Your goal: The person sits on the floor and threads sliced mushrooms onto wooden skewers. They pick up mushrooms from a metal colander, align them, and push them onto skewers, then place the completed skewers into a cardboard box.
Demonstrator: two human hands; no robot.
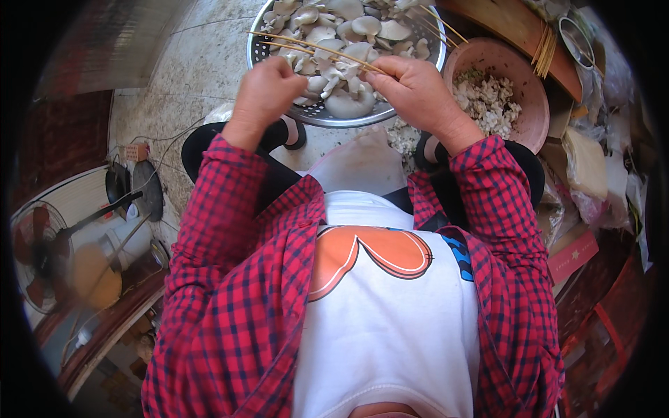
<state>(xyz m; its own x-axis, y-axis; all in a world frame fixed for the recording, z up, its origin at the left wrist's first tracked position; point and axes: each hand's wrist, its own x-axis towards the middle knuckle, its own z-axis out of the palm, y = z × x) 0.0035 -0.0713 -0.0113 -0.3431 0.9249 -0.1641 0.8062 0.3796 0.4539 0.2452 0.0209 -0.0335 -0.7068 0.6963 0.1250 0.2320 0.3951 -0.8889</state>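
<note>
My right hand (413, 86) grips thin wooden skewers (313, 45) between thumb and fingers. The skewers point up and to the left over a perforated metal colander (342, 123) heaped with grey-white oyster mushrooms (349, 103). Pale mushroom pieces lie close against the skewers, and I cannot tell whether any are threaded on. Slightly blurred, my left hand (269, 96) is curled at the colander's left side, below the skewers' far tips. Whatever may lie between its fingers is hidden. More skewers (444, 27) rest across the colander's right rim.
A pink basin (533, 112) with mushroom trimmings (491, 104) stands right of the colander. Beyond it, a bundle of skewers (545, 50) lies on a wooden board (507, 26). Plastic bags (585, 157) crowd the right. At left are a fan (42, 256), a white bucket (125, 243) and a brick (136, 152).
</note>
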